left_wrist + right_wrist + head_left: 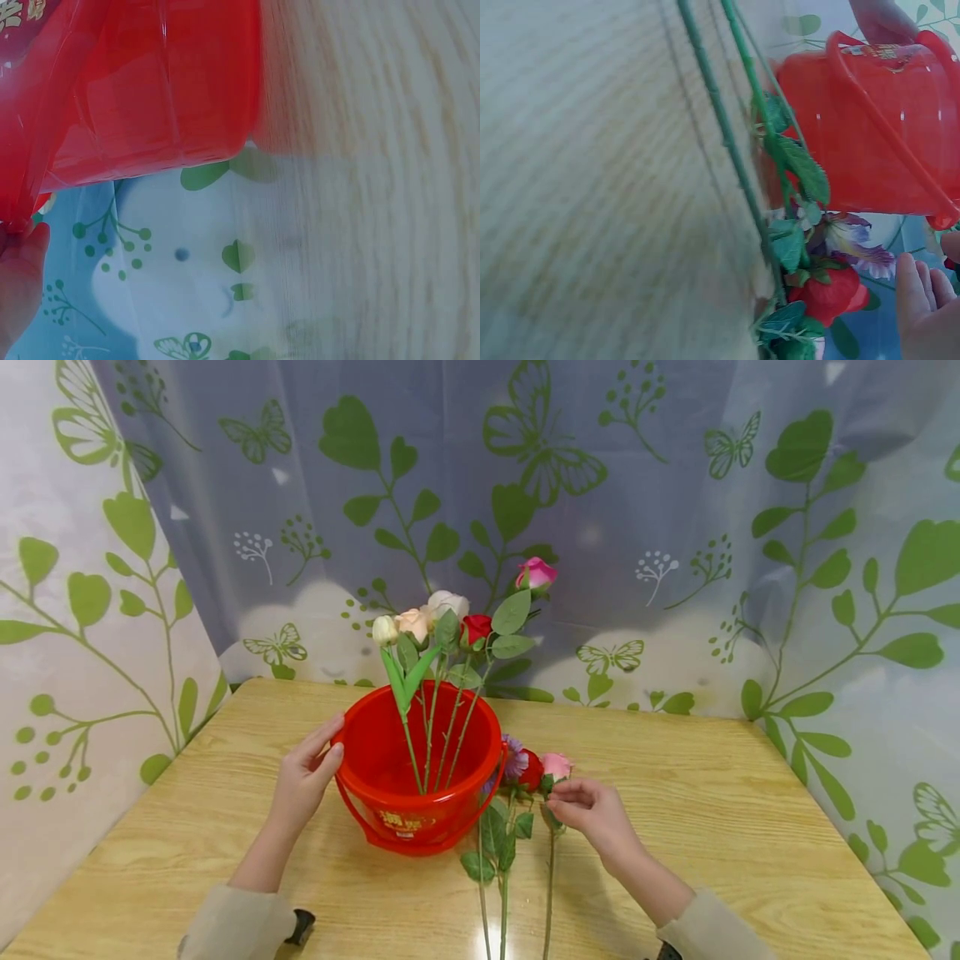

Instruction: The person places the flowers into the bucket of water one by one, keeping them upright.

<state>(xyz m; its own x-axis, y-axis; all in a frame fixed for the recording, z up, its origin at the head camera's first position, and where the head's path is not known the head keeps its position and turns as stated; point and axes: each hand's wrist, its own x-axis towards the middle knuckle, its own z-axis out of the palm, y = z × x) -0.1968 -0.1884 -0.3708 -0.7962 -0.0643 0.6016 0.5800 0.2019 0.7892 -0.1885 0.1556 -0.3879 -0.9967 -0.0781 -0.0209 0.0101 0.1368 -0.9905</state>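
Observation:
A red bucket [420, 827] stands on the table with several artificial flowers upright in it, among them a white tulip [385, 631], a peach rose [412, 623] and a red rose [476, 631]. My left hand [302, 775] holds the bucket's left rim, its thumb by the handle joint in the left wrist view. Right of the bucket lie a pink rose [557, 766], a second red rose [831, 294] and a purple flower [847, 240]. My right hand [596, 818] is over the pink rose's neck, fingers loosely bent, with a gap between thumb and fingers.
The wooden table [712, 827] reaches to a curtain [600, 527] printed with leaves and butterflies. Long green stems [727, 135] run along the tabletop towards the front edge. Near the bucket's front hangs its red handle [889, 120].

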